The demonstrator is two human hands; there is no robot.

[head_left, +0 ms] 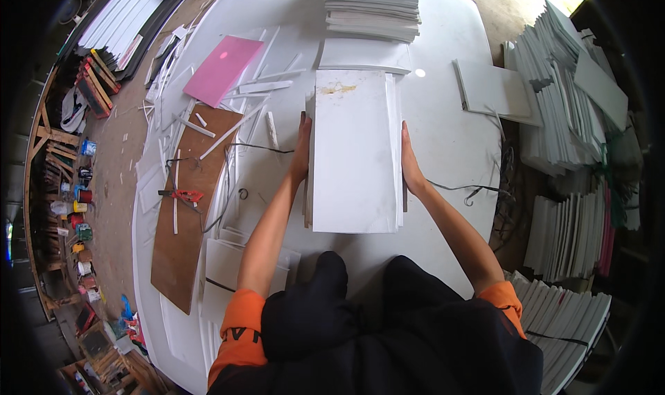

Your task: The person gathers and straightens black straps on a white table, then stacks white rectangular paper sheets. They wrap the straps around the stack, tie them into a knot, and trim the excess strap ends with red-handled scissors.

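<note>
Clasping a stack of white boards (352, 159) between left hand (301, 149) and right hand (412, 163), mid-tabletop; apparently mostly squared, though uneven at right, with black strap (460, 186) loose either side. Outward: strewn with offcuts (266, 87) at left across white tabletop (454, 243); ringed by board piles (562, 108) right, cluttered shelving (59, 136) left.

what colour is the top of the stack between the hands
The stack's top is white with a brownish stain; head view.
</note>
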